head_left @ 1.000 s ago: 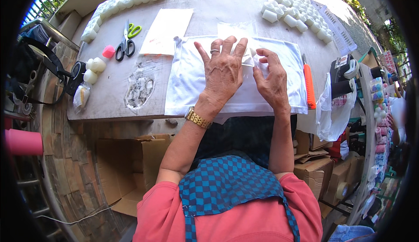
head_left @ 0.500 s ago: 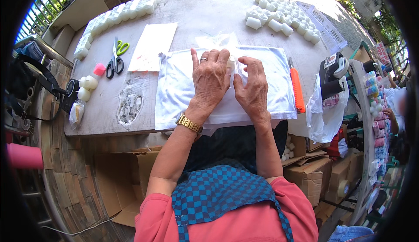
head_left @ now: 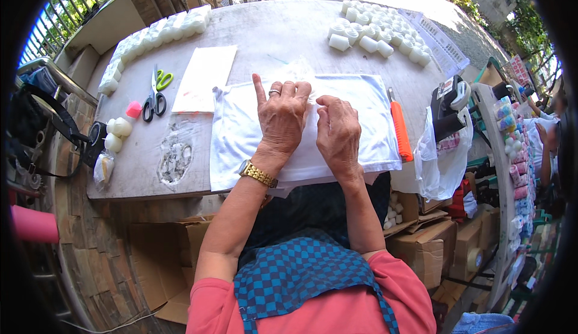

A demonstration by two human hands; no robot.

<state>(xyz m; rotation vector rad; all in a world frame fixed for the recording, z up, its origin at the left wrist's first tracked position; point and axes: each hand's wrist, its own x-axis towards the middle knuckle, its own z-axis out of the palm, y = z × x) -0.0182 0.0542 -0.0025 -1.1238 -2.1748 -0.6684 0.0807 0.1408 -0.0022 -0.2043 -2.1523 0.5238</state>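
A folded white cloth [head_left: 373, 123] lies flat at the table's near edge, beneath both hands. My left hand [head_left: 281, 120], with a gold watch and a ring, is palm down over it. Its little finger points up and away; the other fingers bend over clear plastic wrap [head_left: 299, 69], which shows beyond their tips. Close by on the right, my right hand [head_left: 338, 135] curls its fingers, thumb and fingertips meeting at the wrap's edge. Whatever the wrap encloses is mostly hidden by my fingers.
White cylindrical candles [head_left: 385, 33] cluster far right; wrapped white packs [head_left: 156, 33] line the far left. Scissors [head_left: 155, 99], white sheets [head_left: 205, 78] and a plastic bag [head_left: 176, 156] lie left. An orange-handled cutter [head_left: 400, 126] lies right, near a tape dispenser [head_left: 451, 102]. Another person's arm [head_left: 546, 153] shows far right.
The fingers of my right hand have curled in and come closer to my left hand. The white piece seen between the hands is now mostly covered. The view has shifted slightly.
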